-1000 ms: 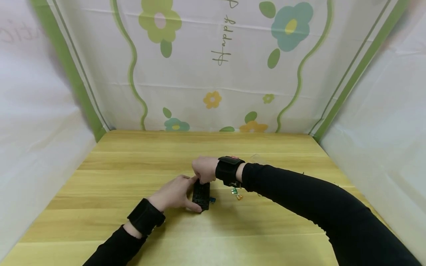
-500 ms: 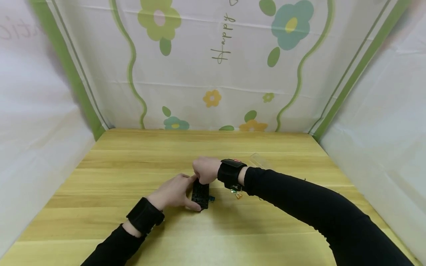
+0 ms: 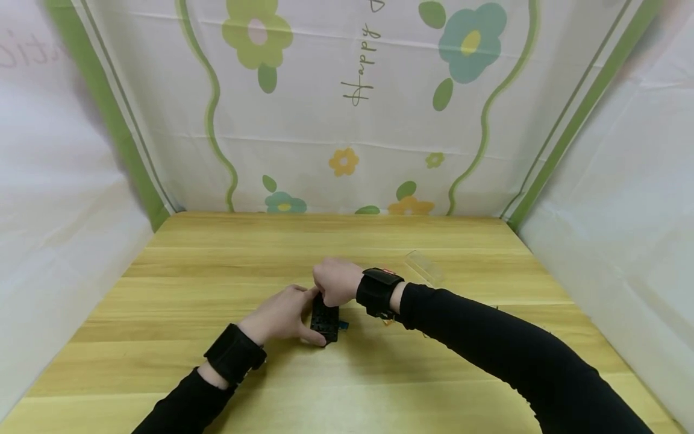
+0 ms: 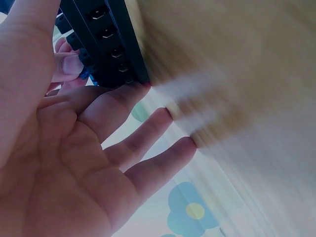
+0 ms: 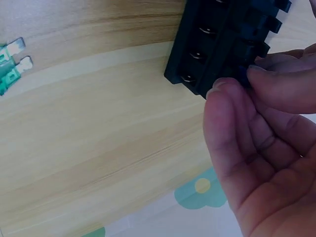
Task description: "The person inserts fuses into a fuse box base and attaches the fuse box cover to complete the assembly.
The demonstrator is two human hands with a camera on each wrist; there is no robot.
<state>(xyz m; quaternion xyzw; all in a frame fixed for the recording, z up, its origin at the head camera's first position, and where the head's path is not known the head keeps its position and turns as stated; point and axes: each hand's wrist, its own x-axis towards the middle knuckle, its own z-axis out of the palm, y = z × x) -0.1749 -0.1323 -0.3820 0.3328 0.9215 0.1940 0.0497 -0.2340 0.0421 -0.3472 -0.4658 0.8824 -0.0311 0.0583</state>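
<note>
A black fuse block (image 3: 325, 325) lies lengthwise on the table, and a row of sockets with metal contacts shows along its side in the left wrist view. My left hand (image 3: 282, 314) holds it by its two ends, thumb at the near end and forefinger at the far one; the other fingertips rest on the table. At the far end my right hand (image 3: 337, 281) pinches a small blue blade fuse (image 5: 242, 76) between thumb and fingers, right at the block's last slot. Most of that fuse is hidden by the fingertips.
Beside the block lies a blue piece (image 3: 344, 325). Green blade fuses (image 5: 11, 69) and an orange one (image 3: 388, 322) lie to the right, partly under the right forearm. Farther back is a clear plastic cover (image 3: 425, 267). A flowered cloth (image 3: 347, 120) hangs behind the wooden table (image 3: 260, 241).
My right hand and forearm have shifted slightly toward the near side, baring more of the clear cover and covering the green fuses in the head view. The left hand keeps its hold.
</note>
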